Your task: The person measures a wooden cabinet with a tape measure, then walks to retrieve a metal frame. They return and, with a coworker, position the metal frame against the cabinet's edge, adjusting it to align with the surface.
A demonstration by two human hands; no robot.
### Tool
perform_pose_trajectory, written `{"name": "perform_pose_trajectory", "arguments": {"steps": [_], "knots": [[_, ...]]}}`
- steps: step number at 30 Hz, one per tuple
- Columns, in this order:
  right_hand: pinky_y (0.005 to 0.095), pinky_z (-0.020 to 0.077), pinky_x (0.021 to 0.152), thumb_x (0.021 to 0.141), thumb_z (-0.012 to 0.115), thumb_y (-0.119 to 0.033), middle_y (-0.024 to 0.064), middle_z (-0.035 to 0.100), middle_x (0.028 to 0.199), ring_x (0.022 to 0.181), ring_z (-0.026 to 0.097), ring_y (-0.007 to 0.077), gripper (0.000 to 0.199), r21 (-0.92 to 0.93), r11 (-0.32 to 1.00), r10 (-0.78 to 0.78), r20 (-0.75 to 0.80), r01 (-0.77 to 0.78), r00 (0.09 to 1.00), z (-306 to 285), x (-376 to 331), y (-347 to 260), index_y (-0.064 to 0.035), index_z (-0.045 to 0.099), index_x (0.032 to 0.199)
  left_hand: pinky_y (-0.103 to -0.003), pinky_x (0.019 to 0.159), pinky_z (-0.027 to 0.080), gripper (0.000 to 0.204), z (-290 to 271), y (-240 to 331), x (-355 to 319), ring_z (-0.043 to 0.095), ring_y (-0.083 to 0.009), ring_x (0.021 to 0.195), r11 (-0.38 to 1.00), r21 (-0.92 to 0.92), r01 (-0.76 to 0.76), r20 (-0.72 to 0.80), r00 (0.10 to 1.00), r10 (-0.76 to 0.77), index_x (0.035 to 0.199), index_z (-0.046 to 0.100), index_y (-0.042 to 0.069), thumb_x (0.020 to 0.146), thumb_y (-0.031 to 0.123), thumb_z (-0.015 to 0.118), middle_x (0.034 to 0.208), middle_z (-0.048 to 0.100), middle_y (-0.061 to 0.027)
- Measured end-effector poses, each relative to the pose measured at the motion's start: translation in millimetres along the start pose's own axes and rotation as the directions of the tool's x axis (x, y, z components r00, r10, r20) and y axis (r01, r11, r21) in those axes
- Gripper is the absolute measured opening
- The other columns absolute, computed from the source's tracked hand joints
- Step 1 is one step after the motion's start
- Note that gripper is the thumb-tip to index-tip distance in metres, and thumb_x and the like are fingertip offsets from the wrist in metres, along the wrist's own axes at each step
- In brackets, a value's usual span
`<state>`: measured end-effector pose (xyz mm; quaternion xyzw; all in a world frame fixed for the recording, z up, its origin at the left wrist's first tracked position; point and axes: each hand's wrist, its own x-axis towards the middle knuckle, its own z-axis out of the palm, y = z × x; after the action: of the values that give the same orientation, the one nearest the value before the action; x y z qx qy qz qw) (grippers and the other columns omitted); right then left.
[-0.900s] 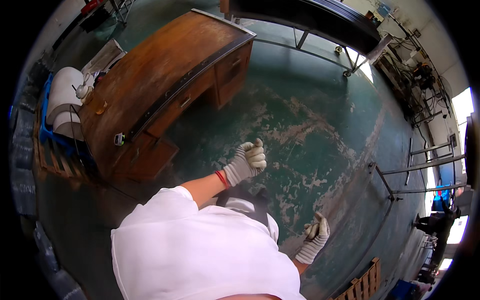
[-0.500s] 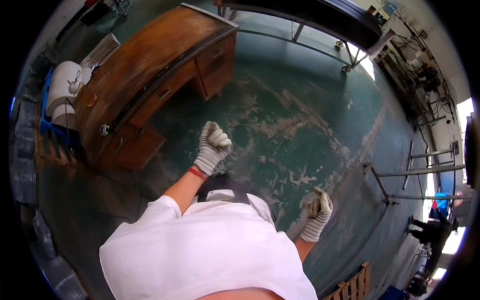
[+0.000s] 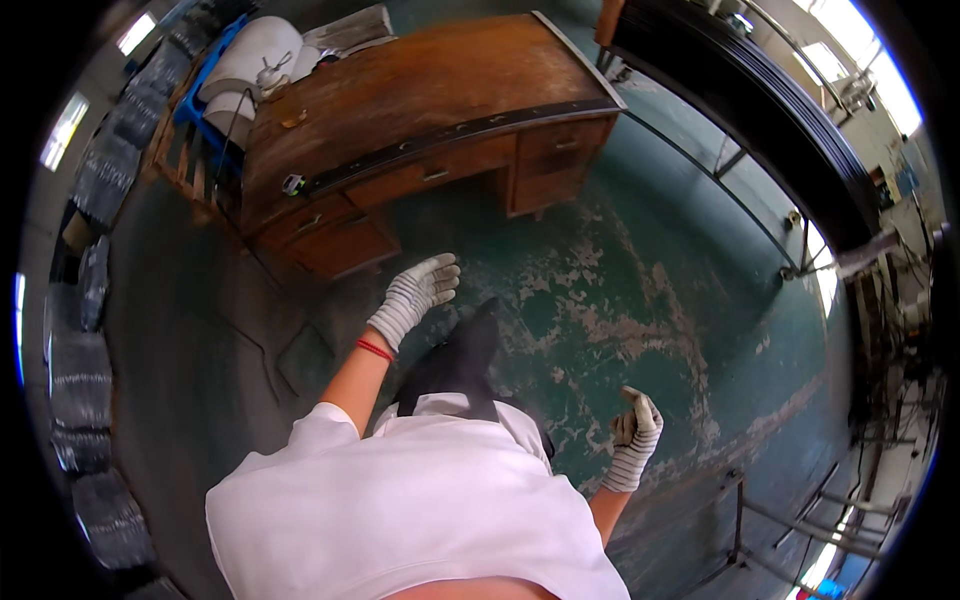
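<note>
My left hand (image 3: 417,296), in a white knit glove with grey-striped cuff, is held out over the floor short of the desk. Its fingers are stretched out and it holds nothing; a red cord circles the wrist. Lower on the right, my right hand (image 3: 637,432) wears a matching glove. Its fingers are curled in, and no object shows in them. Neither hand touches anything. The nearest furniture to my left hand is a worn wooden desk (image 3: 440,85) with drawers. A small green-and-white item (image 3: 293,185) lies at its near left corner.
White rolls (image 3: 250,55) rest in a blue holder (image 3: 200,85) left of the desk. A long black stack (image 3: 740,110) lies on a wheeled metal frame at far right. Wrapped bundles (image 3: 80,375) line the left. Dark cords lie on the green, peeling floor (image 3: 640,300). A metal rack (image 3: 810,525) stands lower right.
My left hand has gone from closed to stretched out. The view has turned to the right, and the desk sits further right in it. A dark-clad leg now shows ahead of my body.
</note>
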<state>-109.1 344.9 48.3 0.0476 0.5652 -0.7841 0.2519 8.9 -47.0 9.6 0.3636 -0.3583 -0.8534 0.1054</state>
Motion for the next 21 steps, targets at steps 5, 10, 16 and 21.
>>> {"name": "perform_pose_trajectory", "arguments": {"steps": [5,10,16,21], "knots": [[0.0203,0.0346,0.035,0.085,0.059,-0.023,-0.004,0.039,0.038,0.029,0.028,0.0049,0.027,-0.023,0.999,-0.029,0.087,0.031,0.996,40,67,-2,0.003,0.064,0.091,-0.035,0.093,0.039,0.043,-25,24,69,0.051,-0.0204,0.107,0.883,0.455,-0.113,-0.116,0.976,0.185,0.119,0.051,0.008,0.086,0.034,0.052,0.113,0.057,-0.0074],[0.0212,0.0371,0.036,0.085,0.058,-0.024,-0.0035,0.041,0.038,0.029,0.029,0.0051,0.029,-0.052,0.999,0.004,0.083,0.0,0.997,100,127,-8,0.0034,0.064,0.091,-0.042,0.103,0.028,0.057,-21,76,149,0.038,-0.0327,0.122,0.215,0.976,-0.033,-0.079,0.867,0.491,0.125,0.046,0.006,0.08,0.04,0.054,0.126,0.048,-0.0138],[0.021,0.0369,0.038,0.085,0.057,-0.025,-0.0037,0.04,0.038,0.029,0.029,0.0051,0.03,-0.113,0.993,0.011,0.187,0.011,0.982,187,202,-21,0.0027,0.064,0.092,-0.041,0.105,0.023,0.061,-19,148,218,0.03,-0.034,0.127,-0.023,0.998,0.057,-0.037,0.856,0.516,0.127,0.043,0.008,0.08,0.046,0.051,0.133,0.041,-0.0141],[0.0211,0.0349,0.038,0.084,0.059,-0.027,-0.0044,0.038,0.038,0.03,0.028,0.0054,0.031,-0.234,0.971,0.095,0.226,-0.041,0.97,237,254,-28,0.0023,0.064,0.091,-0.043,0.105,0.024,0.058,-21,172,245,0.03,-0.0344,0.127,-0.016,0.997,0.077,-0.058,0.86,0.507,0.124,0.047,0.008,0.08,0.045,0.05,0.132,0.042,-0.0142]]}}
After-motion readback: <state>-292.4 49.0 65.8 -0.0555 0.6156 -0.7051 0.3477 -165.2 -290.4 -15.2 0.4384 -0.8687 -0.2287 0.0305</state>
